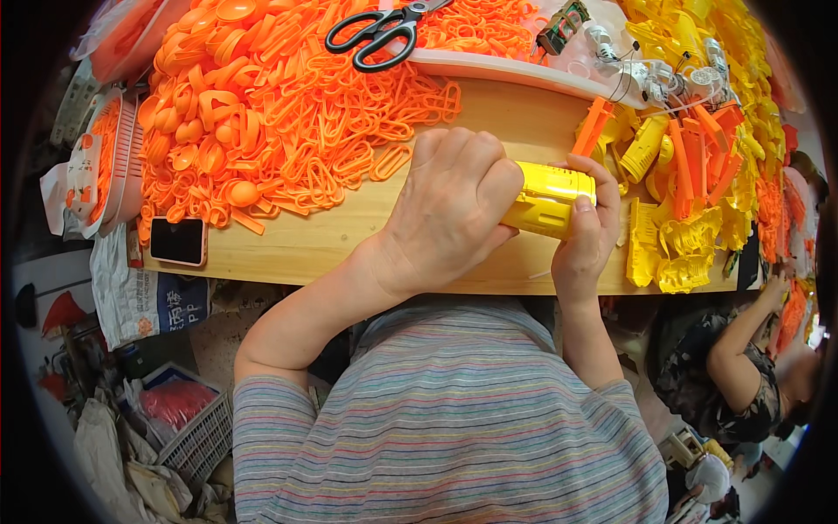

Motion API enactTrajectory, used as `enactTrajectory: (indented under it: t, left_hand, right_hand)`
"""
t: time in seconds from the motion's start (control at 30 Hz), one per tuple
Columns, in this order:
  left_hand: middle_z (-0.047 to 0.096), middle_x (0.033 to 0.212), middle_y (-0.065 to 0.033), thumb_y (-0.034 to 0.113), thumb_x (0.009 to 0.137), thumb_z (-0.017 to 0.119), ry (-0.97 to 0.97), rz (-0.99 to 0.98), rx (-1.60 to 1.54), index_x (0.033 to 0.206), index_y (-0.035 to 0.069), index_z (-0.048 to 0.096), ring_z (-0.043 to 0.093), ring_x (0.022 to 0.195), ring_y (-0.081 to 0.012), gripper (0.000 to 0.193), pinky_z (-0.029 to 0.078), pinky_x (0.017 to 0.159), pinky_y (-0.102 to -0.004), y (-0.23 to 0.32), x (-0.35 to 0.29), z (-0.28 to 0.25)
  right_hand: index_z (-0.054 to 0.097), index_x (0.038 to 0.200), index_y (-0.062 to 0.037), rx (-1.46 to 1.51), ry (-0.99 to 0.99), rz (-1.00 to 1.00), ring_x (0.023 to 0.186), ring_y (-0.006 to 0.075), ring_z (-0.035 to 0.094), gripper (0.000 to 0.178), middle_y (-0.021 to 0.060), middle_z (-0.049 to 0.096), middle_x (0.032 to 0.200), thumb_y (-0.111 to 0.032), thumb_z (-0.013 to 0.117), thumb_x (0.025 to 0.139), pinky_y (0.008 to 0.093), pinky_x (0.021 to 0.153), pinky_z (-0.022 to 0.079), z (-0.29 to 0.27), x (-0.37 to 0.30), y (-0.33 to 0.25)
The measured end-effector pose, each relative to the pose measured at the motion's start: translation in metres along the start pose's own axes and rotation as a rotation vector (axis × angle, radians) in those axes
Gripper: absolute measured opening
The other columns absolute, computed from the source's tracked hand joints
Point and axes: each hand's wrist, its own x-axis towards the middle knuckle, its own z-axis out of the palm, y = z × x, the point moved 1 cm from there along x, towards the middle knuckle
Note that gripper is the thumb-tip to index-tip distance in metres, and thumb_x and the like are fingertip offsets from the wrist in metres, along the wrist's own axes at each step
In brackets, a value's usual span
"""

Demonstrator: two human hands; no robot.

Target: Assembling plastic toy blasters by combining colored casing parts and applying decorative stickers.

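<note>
Between my two hands, above the front of the wooden table (305, 253), is a yellow plastic cylindrical casing (552, 196) lying on its side. My left hand (458, 192) is closed in a fist at its left end; the knuckles hide what the fingertips press on. Thumb and fingers of my right hand (589, 223) wrap round the casing's right end. To the right of my hands lie yellow plastic shells (681, 249) and orange strip-shaped pieces (690, 162). Nearest my left hand are loose orange loop-shaped parts (390, 162).
A large heap of orange parts (262, 105) covers the left and back. Black-handled scissors (375, 37) rest at the back. White components with wires (646, 79) sit back right. A phone (178, 241) lies at the front left edge. Another person's arm (742, 345) shows at right.
</note>
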Motion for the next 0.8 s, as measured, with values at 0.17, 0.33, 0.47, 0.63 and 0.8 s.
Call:
enactTrajectory:
  t: [0.17,0.33,0.47,0.63,0.8]
  left_hand:
    - [0.048,0.091,-0.0081,0.018,0.055,0.081,0.009,0.002,-0.01,0.09,0.01,0.05,0.049,0.088,-0.0259,0.047,0.035,0.078,-0.0402,-0.001,0.0,0.001]
    - [0.048,0.094,-0.0091,0.018,0.054,0.082,0.019,-0.006,-0.016,0.091,0.009,0.05,0.049,0.089,-0.027,0.049,0.035,0.079,-0.0408,-0.003,-0.001,0.001]
    - [0.048,0.094,-0.0099,0.017,0.054,0.081,0.035,-0.01,-0.008,0.089,0.009,0.05,0.049,0.09,-0.0278,0.048,0.035,0.079,-0.0411,-0.002,-0.002,0.001]
    - [0.051,0.096,-0.0111,0.02,0.059,0.084,0.019,-0.072,0.004,0.095,0.007,0.053,0.051,0.088,-0.0297,0.049,0.039,0.076,-0.0408,0.005,-0.003,-0.007]
    - [0.053,0.093,-0.01,0.02,0.065,0.082,0.097,-0.071,-0.001,0.093,0.006,0.057,0.053,0.084,-0.0282,0.04,0.041,0.073,-0.0383,0.003,-0.007,-0.005]
  right_hand:
    - [0.048,0.124,-0.0001,0.026,0.016,0.006,0.1,0.0148,0.051,0.034,0.0096,0.054,0.11,-0.011,0.044,0.093,0.0292,0.092,0.042,0.002,0.002,0.001]
    - [0.049,0.123,-0.0006,0.036,0.035,-0.017,0.095,0.0115,0.051,0.03,0.007,0.054,0.107,-0.014,0.047,0.096,0.0253,0.087,0.043,0.006,0.004,0.0]
    - [0.052,0.122,0.0006,-0.07,0.059,-0.068,0.096,0.0121,0.053,0.033,0.0081,0.056,0.109,-0.022,0.044,0.099,0.0255,0.088,0.043,0.004,0.005,0.008]
    - [0.052,0.122,0.0007,-0.081,0.057,-0.139,0.097,0.013,0.055,0.031,0.0094,0.057,0.109,-0.02,0.045,0.099,0.0258,0.088,0.044,0.002,0.004,0.012]
    - [0.049,0.123,-0.0002,0.017,0.036,-0.155,0.094,0.0105,0.052,0.029,0.0072,0.056,0.108,-0.015,0.05,0.098,0.0241,0.085,0.043,0.004,0.003,0.012]
